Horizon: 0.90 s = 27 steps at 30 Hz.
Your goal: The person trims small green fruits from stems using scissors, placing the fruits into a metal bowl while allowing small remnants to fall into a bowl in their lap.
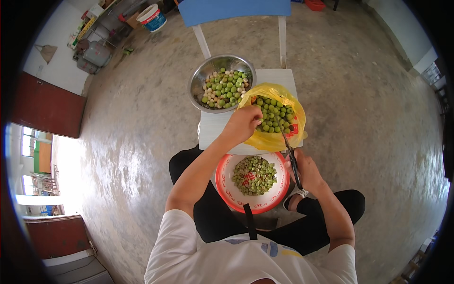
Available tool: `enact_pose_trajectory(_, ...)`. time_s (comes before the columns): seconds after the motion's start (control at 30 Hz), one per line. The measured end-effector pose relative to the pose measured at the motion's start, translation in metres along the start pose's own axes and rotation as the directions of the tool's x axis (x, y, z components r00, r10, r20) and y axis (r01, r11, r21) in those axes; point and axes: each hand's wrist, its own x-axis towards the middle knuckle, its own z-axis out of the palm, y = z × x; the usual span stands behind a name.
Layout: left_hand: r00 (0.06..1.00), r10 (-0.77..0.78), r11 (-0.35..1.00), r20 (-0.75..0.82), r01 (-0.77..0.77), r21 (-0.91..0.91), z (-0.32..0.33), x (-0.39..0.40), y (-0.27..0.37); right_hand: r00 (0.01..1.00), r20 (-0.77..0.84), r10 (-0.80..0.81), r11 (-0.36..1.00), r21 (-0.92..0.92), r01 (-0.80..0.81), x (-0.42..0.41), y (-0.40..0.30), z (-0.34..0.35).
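My right hand grips scissors by their black handles. The blades point away from me, over a yellow plastic bag of round green seeds, which look like lotus seeds. At the bag's left side is my left hand, fingers bent in among the seeds; whether they pinch one is unclear. Left of the bag, a steel bowl holds green seeds mixed with pale ones. Between my legs sits a red-rimmed white enamel basin with a heap of small green cut pieces.
Bag and bowl rest on the pale seat of a chair with a blue backrest. Concrete floor surrounds it. Gas cylinders and a paint bucket stand far left. A red-brown door is at the left.
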Motion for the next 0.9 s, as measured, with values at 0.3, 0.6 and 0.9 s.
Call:
enact_pose_trajectory(0.3, 0.957, -0.229, 0.265, 0.180, 0.239, -0.934, 0.000, -0.006, -0.005, 0.990, 0.136, 0.044, 0.995, -0.093, -0.031, 0.003, -0.015, -0.003)
enact_pose_trajectory(0.6, 0.962, -0.246, 0.294, 0.120, 0.192, -0.936, 0.005, -0.007, 0.001, 0.990, 0.133, 0.042, 0.998, -0.047, -0.036, 0.004, -0.013, -0.001)
enact_pose_trajectory(0.9, 0.947, -0.277, 0.107, 0.163, 0.199, -0.974, 0.010, -0.008, -0.001, 0.993, 0.113, 0.026, 1.000, 0.008, -0.027, 0.004, -0.013, 0.000)
